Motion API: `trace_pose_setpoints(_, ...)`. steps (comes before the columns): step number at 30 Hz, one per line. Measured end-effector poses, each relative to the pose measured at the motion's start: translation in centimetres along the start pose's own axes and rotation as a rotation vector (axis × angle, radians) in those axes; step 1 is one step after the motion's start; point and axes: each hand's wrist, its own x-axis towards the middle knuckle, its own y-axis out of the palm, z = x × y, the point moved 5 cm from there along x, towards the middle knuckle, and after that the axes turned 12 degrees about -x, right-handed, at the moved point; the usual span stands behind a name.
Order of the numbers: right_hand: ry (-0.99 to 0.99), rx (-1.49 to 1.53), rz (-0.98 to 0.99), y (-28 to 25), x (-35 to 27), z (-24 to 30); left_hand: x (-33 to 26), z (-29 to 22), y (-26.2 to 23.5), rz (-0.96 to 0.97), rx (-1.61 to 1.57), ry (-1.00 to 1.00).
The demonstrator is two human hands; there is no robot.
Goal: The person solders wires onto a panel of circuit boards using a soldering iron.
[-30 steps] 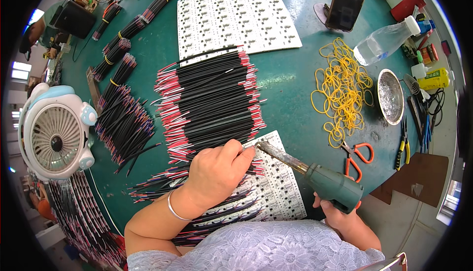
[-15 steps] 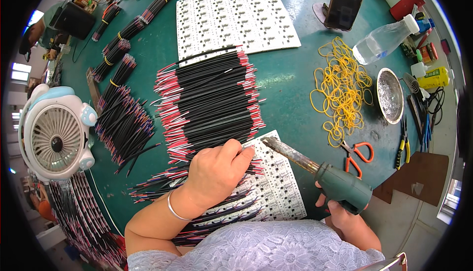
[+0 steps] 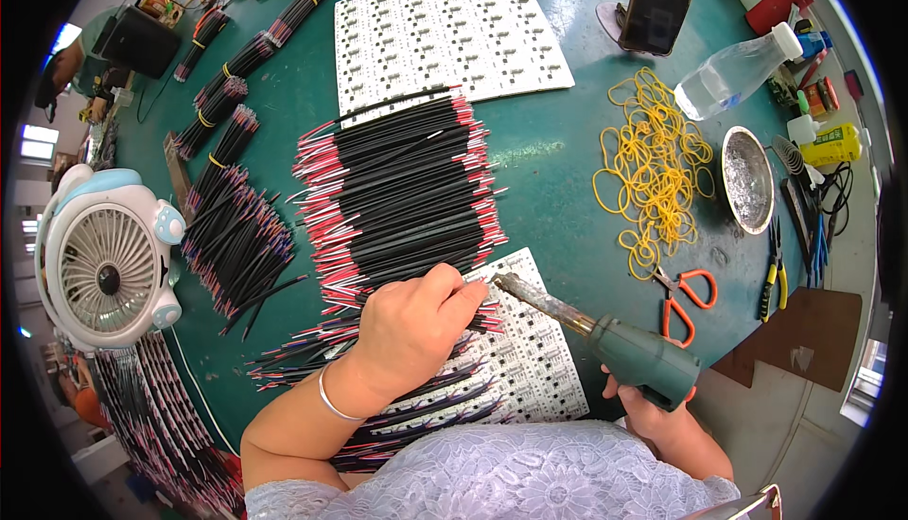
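Note:
My right hand (image 3: 653,410) grips a green heat gun (image 3: 645,361) with a long, scorched metal nozzle. The nozzle's tip points up and left, just short of my left fingertips. My left hand (image 3: 409,326) is closed in a pinch over the black-sleeved wires (image 3: 411,189), at the right ends of the nearest ones. Its fingertips hide most of what they pinch. The wires lie side by side in a wide row, with red and white ends showing. Under the left forearm are more wires and a white circuit board panel (image 3: 534,359) carrying small dark parts.
Another white panel (image 3: 449,28) lies beyond the row. To the right are yellow rubber bands (image 3: 653,165), orange-handled scissors (image 3: 686,302), a metal bowl (image 3: 747,179), pliers (image 3: 774,279) and a bottle (image 3: 733,75). A fan (image 3: 109,255) and tied wire bundles (image 3: 227,99) stand left.
The heat gun has shifted slightly left in my right hand, its nozzle tip closer to my left fingers. My left hand stays almost where it was, still pinched.

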Motion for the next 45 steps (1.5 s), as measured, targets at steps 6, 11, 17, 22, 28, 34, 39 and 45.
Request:
trace_pose_setpoints(6,-0.067,-0.098,0.054,0.0,0.3,0.4,-0.1,0.0,0.0,-0.001,0.019,-0.005)
trace_pose_setpoints(11,-0.159,0.002,0.021,-0.2,0.9,1.4,0.1,0.0,0.1,0.006,0.018,-0.01)
trace_pose_setpoints(17,-0.16,0.075,-0.021,-0.8,1.0,1.7,0.1,0.2,0.0,0.012,0.009,-0.013)
trace_pose_setpoints(22,-0.125,-0.072,0.023,-0.5,0.5,1.1,0.1,0.4,0.1,0.07,0.032,0.005)
trace_pose_setpoints(28,-0.126,-0.109,0.028,-0.2,0.3,0.7,0.0,0.1,0.2,0.038,0.031,0.018)
trace_pose_setpoints(34,-0.124,-0.112,0.007,0.1,0.3,0.5,0.2,-0.1,0.0,0.033,0.051,0.031)
trace_pose_setpoints(39,-0.131,-0.147,0.038,0.3,0.3,0.6,0.0,0.0,0.2,0.023,0.05,0.031)
trace_pose_setpoints(45,-0.191,-0.202,0.018,0.0,0.5,1.1,0.1,-0.1,0.1,0.027,0.047,0.026)
